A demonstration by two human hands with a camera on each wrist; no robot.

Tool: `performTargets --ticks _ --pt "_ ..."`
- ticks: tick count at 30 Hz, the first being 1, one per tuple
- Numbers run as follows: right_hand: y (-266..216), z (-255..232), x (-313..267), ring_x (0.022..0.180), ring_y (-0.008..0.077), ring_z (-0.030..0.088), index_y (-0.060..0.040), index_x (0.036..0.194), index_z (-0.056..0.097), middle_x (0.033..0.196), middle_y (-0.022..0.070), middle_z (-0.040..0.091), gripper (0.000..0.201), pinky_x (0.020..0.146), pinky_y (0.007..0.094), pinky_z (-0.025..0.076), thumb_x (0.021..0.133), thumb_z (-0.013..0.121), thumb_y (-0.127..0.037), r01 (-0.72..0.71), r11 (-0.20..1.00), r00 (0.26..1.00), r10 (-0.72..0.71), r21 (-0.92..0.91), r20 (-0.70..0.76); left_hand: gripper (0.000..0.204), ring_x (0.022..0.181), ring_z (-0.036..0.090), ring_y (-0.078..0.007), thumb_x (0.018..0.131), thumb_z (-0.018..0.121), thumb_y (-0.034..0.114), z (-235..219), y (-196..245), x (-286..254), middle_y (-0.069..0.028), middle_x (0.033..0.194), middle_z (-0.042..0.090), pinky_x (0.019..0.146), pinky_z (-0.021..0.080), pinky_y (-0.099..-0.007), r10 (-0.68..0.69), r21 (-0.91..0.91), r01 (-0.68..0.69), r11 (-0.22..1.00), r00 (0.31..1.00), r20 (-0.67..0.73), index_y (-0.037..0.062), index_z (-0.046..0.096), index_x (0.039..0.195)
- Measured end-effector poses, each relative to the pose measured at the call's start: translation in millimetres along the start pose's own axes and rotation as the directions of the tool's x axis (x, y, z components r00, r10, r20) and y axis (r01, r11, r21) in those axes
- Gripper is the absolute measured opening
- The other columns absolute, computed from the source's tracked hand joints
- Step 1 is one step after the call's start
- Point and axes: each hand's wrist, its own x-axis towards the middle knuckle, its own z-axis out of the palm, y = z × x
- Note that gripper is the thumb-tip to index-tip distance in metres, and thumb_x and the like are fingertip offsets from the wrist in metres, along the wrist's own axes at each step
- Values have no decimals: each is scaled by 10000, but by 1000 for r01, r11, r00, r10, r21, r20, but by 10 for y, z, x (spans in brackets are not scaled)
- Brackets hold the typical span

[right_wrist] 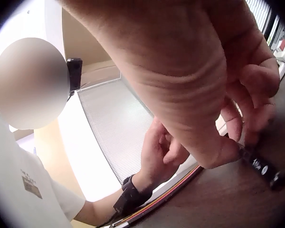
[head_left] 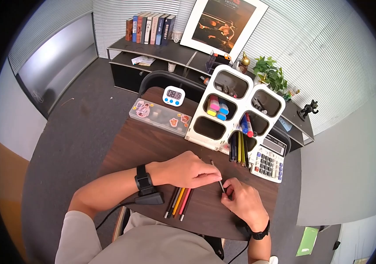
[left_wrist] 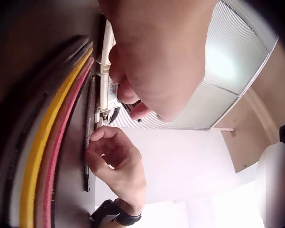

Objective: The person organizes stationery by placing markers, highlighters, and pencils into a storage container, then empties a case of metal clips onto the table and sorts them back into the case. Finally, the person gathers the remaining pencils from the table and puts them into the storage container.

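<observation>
A thin dark pencil (head_left: 222, 187) lies at a slant low over the brown table; its black end (right_wrist: 263, 167) with white print sticks out past the right thumb. My right hand (head_left: 246, 203) pinches it near that end, other fingers curled. My left hand (head_left: 191, 170) is held above the pencil's far part, fingers loosely bent and thumb near them; in the left wrist view a gap separates its fingertips from the pencil (left_wrist: 87, 175). Left of the right hand, several pencils (head_left: 179, 202), black, yellow, brown and red, lie side by side below the left wrist.
Behind the hands stands a white organiser (head_left: 203, 140) holding highlighters (head_left: 214, 104), markers (head_left: 248, 127) and pencils (head_left: 239, 149). A calculator (head_left: 267, 162) is at its right, with a stickered clear case (head_left: 159, 118) and white timer (head_left: 173, 96) at its left. Cables run from both wrists.
</observation>
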Motion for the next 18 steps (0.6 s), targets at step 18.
performTargets --ticks 18 --pt "-78 -184 -18 713 98 680 -55 1090 740 850 22 720 219 649 277 546 885 819 -61 -2 824 991 -74 566 112 158 548 663 -184 1009 738 213 -62 39 26 -68 694 707 530 505 -311 -82 -5 82 997 996 -41 64 728 1059"
